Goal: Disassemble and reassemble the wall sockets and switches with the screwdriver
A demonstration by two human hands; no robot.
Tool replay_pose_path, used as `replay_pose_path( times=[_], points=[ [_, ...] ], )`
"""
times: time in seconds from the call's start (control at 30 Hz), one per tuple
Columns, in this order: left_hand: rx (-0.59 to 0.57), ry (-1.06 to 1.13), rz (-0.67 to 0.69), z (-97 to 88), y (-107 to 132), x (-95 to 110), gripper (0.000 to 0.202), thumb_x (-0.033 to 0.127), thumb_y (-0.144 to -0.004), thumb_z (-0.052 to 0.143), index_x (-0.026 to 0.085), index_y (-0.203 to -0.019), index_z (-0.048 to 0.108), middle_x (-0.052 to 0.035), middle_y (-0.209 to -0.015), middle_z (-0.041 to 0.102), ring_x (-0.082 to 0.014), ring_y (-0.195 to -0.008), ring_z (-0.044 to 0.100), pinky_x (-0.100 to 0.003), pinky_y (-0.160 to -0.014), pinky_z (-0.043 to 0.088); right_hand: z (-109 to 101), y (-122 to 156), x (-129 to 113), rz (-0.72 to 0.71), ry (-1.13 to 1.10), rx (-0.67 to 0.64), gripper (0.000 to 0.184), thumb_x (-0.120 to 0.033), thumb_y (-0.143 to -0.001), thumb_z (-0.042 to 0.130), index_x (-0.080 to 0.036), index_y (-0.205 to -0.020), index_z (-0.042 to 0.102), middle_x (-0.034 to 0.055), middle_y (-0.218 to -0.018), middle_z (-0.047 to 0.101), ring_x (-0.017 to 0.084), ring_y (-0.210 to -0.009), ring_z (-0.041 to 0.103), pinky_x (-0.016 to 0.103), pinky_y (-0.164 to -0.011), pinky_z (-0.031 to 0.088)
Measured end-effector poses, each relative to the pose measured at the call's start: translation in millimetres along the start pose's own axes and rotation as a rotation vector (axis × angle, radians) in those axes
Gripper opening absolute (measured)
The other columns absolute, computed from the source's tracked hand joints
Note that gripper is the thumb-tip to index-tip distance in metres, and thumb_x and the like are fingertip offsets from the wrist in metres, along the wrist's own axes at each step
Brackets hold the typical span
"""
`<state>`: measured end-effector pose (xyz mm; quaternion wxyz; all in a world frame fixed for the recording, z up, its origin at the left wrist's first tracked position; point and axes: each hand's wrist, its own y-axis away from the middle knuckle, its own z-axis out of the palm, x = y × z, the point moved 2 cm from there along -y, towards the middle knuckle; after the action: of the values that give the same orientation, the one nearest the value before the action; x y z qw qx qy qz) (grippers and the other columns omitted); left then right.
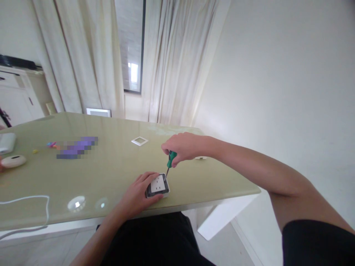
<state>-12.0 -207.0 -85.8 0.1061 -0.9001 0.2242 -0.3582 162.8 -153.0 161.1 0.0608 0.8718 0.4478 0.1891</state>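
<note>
A wall socket (158, 186), white face in a dark frame, lies near the front edge of the glossy greenish table (111, 173). My left hand (138, 194) grips it from the left, fingers over its top and thumb under its front edge. My right hand (181, 147) is closed round a green-handled screwdriver (170, 162), held nearly upright. Its tip touches the socket's upper right corner.
A white square cover frame (139, 140) lies further back on the table, and a small white piece (201, 158) sits by my right wrist. A white cable (33, 207) loops at the front left. White gadgets (11, 153) and small coloured bits (51, 145) lie far left. Curtains hang behind.
</note>
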Motion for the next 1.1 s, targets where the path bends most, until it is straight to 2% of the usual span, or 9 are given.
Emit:
replay_pose_path(
  times=[0.1,0.17,0.27,0.37,0.53,0.63,0.7,0.87,1.1],
  points=[
    [0.006,0.005,-0.003,0.4,0,0,0.062,0.047,-0.095,0.079,0.028,-0.151,0.064,-0.0101,-0.152,0.068,-0.0343,-0.138,0.065,-0.049,-0.120,0.052,-9,6,5,-0.041,-0.005,0.037,0.024,-0.031,-0.090,0.089,-0.023,-0.107,0.076,0.0039,-0.114,0.081,0.022,-0.099,0.071,0.029,-0.064,0.031],
    [0.006,0.007,-0.004,0.3,0,0,0.061,0.047,-0.095,0.078,0.028,-0.152,0.064,-0.0101,-0.152,0.068,-0.0342,-0.139,0.064,-0.049,-0.121,0.052,-11,7,5,-0.016,0.041,0.027,0.020,-0.039,-0.094,0.085,-0.022,-0.103,0.079,0.0053,-0.107,0.082,0.023,-0.095,0.071,0.030,-0.064,0.031],
    [-0.002,0.009,0.000,0.1,0,0,0.061,0.048,-0.096,0.077,0.026,-0.152,0.063,-0.0105,-0.153,0.067,-0.0346,-0.140,0.063,-0.050,-0.121,0.051,-7,3,1,0.032,0.079,-0.007,0.046,-0.062,-0.103,0.068,-0.019,-0.097,0.082,0.0115,-0.094,0.082,0.026,-0.087,0.072,0.033,-0.064,0.031],
    [-0.004,0.007,0.008,0.4,0,-1,0.061,0.048,-0.097,0.077,0.026,-0.152,0.063,-0.0110,-0.153,0.067,-0.0350,-0.140,0.063,-0.051,-0.122,0.051,-1,-2,0,0.086,0.059,0.014,0.061,-0.068,-0.109,0.053,-0.016,-0.094,0.082,0.0157,-0.093,0.081,0.029,-0.085,0.072,0.034,-0.065,0.032],
    [0.004,0.007,0.017,1.6,0,-2,0.061,0.049,-0.097,0.077,0.027,-0.152,0.063,-0.0109,-0.152,0.067,-0.0346,-0.138,0.064,-0.050,-0.120,0.053,0,0,9,-0.059,-0.129,0.037,0.028,-0.045,-0.099,0.081,-0.024,-0.115,0.075,0.0061,-0.114,0.081,0.023,-0.101,0.071,0.029,-0.068,0.034],
    [0.009,0.008,0.014,1.8,0,-2,0.062,0.048,-0.096,0.078,0.027,-0.152,0.063,-0.0111,-0.152,0.067,-0.0350,-0.138,0.064,-0.050,-0.120,0.052,-4,4,14,-0.090,-0.131,0.048,0.018,-0.033,-0.097,0.083,-0.024,-0.112,0.076,0.0040,-0.115,0.080,0.021,-0.102,0.070,0.028,-0.070,0.035],
    [0.006,0.009,0.012,1.5,0,-2,0.063,0.047,-0.095,0.079,0.027,-0.153,0.063,-0.0110,-0.152,0.068,-0.0352,-0.138,0.064,-0.051,-0.120,0.052,-5,4,13,-0.046,-0.078,0.037,0.022,-0.043,-0.098,0.081,-0.024,-0.107,0.078,0.0049,-0.107,0.081,0.023,-0.097,0.070,0.029,-0.068,0.034],
    [0.006,0.007,0.017,1.0,0,-1,0.062,0.044,-0.095,0.079,0.028,-0.152,0.064,-0.0102,-0.152,0.068,-0.0348,-0.138,0.064,-0.050,-0.120,0.052,-2,1,7,0.087,0.040,-0.001,0.062,-0.076,-0.101,0.059,-0.018,-0.090,0.078,0.0128,-0.093,0.080,0.026,-0.082,0.069,0.033,-0.061,0.030],
    [0.021,0.005,0.016,0.5,0,-1,0.062,0.047,-0.094,0.079,0.029,-0.151,0.066,-0.0100,-0.150,0.069,-0.0349,-0.136,0.066,-0.049,-0.119,0.054,-7,7,12,-0.048,-0.080,0.056,0.025,-0.040,-0.094,0.086,-0.025,-0.110,0.075,0.0023,-0.106,0.081,0.021,-0.094,0.068,0.029,-0.066,0.031]
  ],
)
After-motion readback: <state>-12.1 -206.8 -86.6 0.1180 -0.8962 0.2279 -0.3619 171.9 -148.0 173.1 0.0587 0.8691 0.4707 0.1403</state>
